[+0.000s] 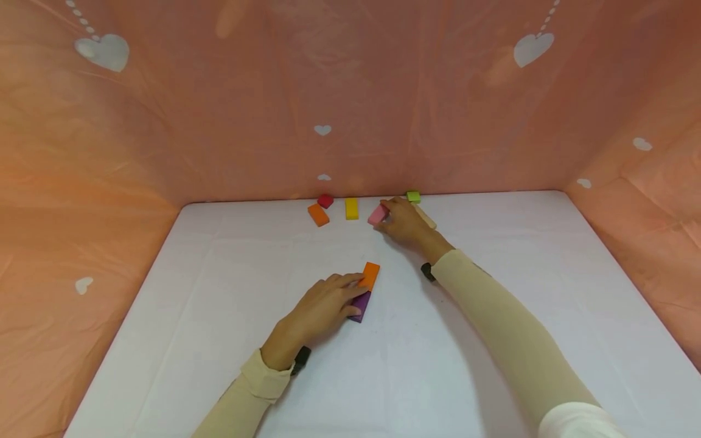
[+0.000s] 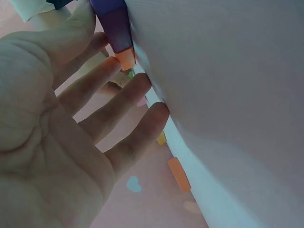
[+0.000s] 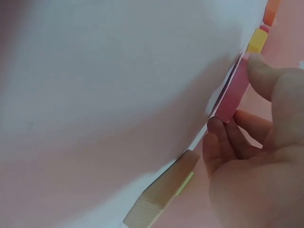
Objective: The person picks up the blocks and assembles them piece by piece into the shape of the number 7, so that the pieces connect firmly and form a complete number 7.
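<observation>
In the head view, an orange block [image 1: 371, 274] and a purple block [image 1: 359, 306] lie end to end on the white table. My left hand [image 1: 323, 304] rests beside them, its fingers fairly straight and touching them; the left wrist view shows its thumb against the purple block [image 2: 113, 23]. Farther back, my right hand [image 1: 408, 224] pinches a pink block [image 1: 378, 214] between thumb and fingers. The right wrist view shows that pink block [image 3: 232, 92] low over or on the table; I cannot tell which. A pale wooden block [image 1: 424, 216] lies next to the right hand.
Along the table's back edge lie a red block [image 1: 325, 201], another orange block [image 1: 318, 215], a yellow block [image 1: 352, 208] and a green block [image 1: 413, 196]. A pink-orange cloth [image 1: 350, 91] with white hearts walls off the back and sides of the white table [image 1: 219, 274].
</observation>
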Tool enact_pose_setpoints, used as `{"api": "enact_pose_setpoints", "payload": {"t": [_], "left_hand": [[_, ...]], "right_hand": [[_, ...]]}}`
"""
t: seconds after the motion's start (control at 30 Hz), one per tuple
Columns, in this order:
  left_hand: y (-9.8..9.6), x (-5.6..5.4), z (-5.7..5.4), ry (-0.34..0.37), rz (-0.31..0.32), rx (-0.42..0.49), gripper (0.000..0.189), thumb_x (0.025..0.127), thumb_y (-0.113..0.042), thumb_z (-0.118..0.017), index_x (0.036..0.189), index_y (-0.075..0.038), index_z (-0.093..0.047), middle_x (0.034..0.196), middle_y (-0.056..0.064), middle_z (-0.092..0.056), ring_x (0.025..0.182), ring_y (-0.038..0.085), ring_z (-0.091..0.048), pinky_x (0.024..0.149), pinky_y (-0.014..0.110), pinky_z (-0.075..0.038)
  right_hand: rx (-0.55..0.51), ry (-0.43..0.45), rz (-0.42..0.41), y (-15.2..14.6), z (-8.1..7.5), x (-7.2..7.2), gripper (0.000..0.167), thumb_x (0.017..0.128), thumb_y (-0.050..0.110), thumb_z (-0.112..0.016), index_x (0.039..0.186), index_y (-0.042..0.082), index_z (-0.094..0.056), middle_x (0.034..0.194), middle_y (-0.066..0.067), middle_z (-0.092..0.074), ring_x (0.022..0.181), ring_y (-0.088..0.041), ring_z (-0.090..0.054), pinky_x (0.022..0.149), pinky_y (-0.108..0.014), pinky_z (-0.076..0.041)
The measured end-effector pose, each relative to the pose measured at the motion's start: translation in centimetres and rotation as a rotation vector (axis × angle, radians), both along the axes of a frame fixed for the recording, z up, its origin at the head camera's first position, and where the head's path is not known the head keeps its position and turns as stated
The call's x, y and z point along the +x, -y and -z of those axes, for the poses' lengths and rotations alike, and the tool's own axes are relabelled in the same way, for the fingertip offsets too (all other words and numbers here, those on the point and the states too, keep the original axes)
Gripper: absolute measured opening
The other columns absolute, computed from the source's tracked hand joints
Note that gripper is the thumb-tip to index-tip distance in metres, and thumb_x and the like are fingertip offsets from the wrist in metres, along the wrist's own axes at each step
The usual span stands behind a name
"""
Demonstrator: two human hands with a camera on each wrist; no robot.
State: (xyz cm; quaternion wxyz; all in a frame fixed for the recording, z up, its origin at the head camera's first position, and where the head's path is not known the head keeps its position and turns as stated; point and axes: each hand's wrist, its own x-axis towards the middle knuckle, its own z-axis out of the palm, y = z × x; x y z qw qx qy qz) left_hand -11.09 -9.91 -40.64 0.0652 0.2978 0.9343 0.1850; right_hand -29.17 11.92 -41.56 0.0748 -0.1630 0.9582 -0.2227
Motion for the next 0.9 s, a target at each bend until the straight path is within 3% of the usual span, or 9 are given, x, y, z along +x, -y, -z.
{"api": "enact_pose_setpoints", "payload": {"t": [0.27, 0.53, 0.7, 0.9], "left_hand": [[0.0, 0.0, -0.1, 0.000, 0.002, 0.014, 0.048, 0.091, -0.032, -0.069, 0.137, -0.017, -0.062, 0.150, 0.005, -0.051, 0.128, 0.029, -0.055, 0.100, 0.049, -0.050], [-0.1, 0.5, 0.2, -0.010, -0.053, 0.037, 0.049, 0.090, -0.029, -0.071, 0.136, -0.015, -0.062, 0.149, 0.005, -0.053, 0.130, 0.029, -0.055, 0.101, 0.051, -0.050], [-0.3, 0.7, 0.2, -0.016, -0.080, 0.053, 0.049, 0.090, -0.026, -0.072, 0.136, -0.014, -0.063, 0.149, 0.005, -0.053, 0.131, 0.028, -0.055, 0.101, 0.051, -0.050], [-0.6, 0.6, 0.2, -0.015, -0.070, 0.071, 0.048, 0.090, -0.026, -0.072, 0.135, -0.013, -0.063, 0.148, 0.005, -0.054, 0.131, 0.029, -0.055, 0.102, 0.051, -0.049]], "right_hand": [[-0.018, -0.002, -0.043, 0.1, 0.0, 0.4, 0.069, 0.095, 0.037, -0.065, 0.151, 0.004, -0.040, 0.151, -0.016, -0.045, 0.138, -0.032, -0.042, 0.119, -0.046, -0.034], [-0.015, -0.026, -0.083, 0.0, -0.1, 1.1, 0.068, 0.096, 0.038, -0.065, 0.150, 0.004, -0.042, 0.149, -0.015, -0.047, 0.137, -0.032, -0.044, 0.118, -0.044, -0.035], [-0.021, -0.007, -0.063, -0.3, -0.2, 1.5, 0.068, 0.096, 0.038, -0.065, 0.150, 0.006, -0.042, 0.151, -0.014, -0.045, 0.138, -0.030, -0.042, 0.119, -0.044, -0.035], [-0.005, -0.018, -0.059, -0.9, 0.0, 1.8, 0.067, 0.096, 0.039, -0.064, 0.151, 0.007, -0.042, 0.152, -0.013, -0.045, 0.139, -0.030, -0.042, 0.120, -0.044, -0.034]]}}
